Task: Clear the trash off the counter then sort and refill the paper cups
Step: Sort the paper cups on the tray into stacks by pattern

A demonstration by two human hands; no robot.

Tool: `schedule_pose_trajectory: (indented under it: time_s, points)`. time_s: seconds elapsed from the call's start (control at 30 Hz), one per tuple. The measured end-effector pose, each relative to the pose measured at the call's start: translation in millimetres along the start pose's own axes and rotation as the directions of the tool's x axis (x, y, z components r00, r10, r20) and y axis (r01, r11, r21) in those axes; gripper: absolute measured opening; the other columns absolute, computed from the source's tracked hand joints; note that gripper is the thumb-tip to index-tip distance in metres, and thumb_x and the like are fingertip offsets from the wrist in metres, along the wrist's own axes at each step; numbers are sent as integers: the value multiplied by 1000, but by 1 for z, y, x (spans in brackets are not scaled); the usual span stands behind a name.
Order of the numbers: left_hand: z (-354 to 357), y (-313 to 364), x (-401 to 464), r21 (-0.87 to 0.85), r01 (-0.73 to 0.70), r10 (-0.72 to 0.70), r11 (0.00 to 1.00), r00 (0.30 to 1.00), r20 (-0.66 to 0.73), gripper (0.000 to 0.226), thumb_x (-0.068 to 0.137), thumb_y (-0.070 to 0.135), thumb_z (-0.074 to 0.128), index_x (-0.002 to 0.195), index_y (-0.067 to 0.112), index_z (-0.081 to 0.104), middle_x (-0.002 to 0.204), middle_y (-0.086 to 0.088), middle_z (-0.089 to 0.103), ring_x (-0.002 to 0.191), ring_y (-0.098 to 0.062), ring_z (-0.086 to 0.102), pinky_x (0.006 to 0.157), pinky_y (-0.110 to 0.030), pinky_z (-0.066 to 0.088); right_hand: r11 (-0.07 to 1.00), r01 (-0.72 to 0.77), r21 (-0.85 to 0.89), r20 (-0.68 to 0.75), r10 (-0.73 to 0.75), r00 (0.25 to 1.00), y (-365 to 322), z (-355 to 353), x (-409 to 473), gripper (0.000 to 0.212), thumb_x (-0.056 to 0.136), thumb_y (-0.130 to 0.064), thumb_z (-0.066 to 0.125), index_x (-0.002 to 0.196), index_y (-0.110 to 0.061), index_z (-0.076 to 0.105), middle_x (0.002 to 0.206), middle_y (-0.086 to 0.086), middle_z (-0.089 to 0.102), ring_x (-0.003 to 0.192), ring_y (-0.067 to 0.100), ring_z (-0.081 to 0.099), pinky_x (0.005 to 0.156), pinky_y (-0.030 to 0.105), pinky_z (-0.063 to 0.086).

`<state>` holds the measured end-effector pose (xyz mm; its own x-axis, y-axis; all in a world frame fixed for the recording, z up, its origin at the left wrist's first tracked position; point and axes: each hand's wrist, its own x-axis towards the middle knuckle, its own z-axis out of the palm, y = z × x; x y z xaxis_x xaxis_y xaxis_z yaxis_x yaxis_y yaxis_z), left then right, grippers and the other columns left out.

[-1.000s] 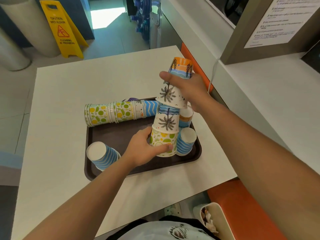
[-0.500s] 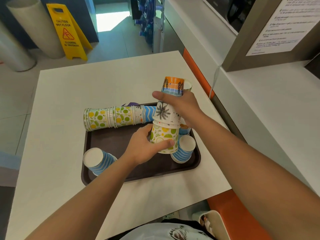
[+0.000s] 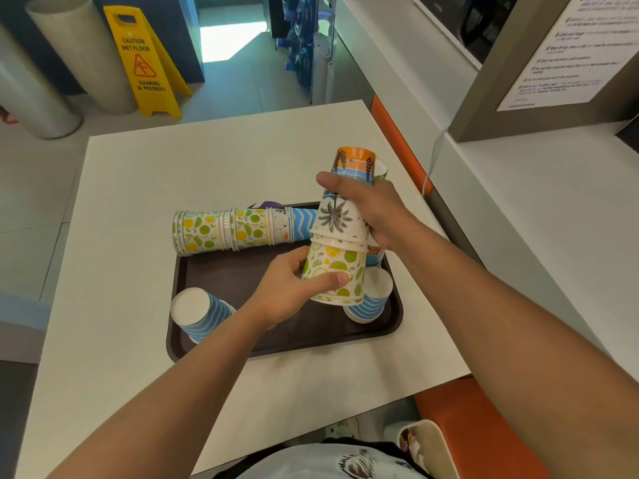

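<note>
An upside-down stack of paper cups stands on the dark brown tray (image 3: 242, 344). My left hand (image 3: 287, 292) grips the bottom lime-and-lemon cup (image 3: 337, 271). My right hand (image 3: 371, 210) grips the palm-tree cups (image 3: 337, 219) nested on top of it, with an orange sunset cup (image 3: 354, 164) at the very top. A long row of nested fruit-print cups (image 3: 221, 231) lies on its side across the tray's far edge. Blue-striped cups rest at the tray's front left (image 3: 200, 314) and right (image 3: 371, 300).
The tray sits on a white table (image 3: 138, 202). A white counter (image 3: 536, 219) with a framed notice (image 3: 567, 53) runs along the right. A yellow wet-floor sign (image 3: 145, 60) stands on the floor beyond. A bin with trash (image 3: 427, 447) is at the lower right.
My right hand has pushed the palm-tree cups down onto the lime cup, so the stack is shorter. My left hand kept its hold on the bottom cup.
</note>
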<state>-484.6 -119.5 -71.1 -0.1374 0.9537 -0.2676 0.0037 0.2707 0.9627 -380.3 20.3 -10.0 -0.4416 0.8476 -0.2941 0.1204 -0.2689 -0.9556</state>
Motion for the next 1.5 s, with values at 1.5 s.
schedule_pose_trajectory:
  time_s: [1.5]
  points:
    - [-19, -14, 2, 53, 72, -67, 996, 993, -95, 67, 57, 54, 83, 114, 24, 65, 108, 8, 74, 100, -11, 71, 93, -44, 56, 987, 98, 126, -375, -44, 926, -34, -40, 23, 40, 62, -39, 90, 88, -23, 64, 89, -1, 76, 81, 15, 74, 82, 40, 60]
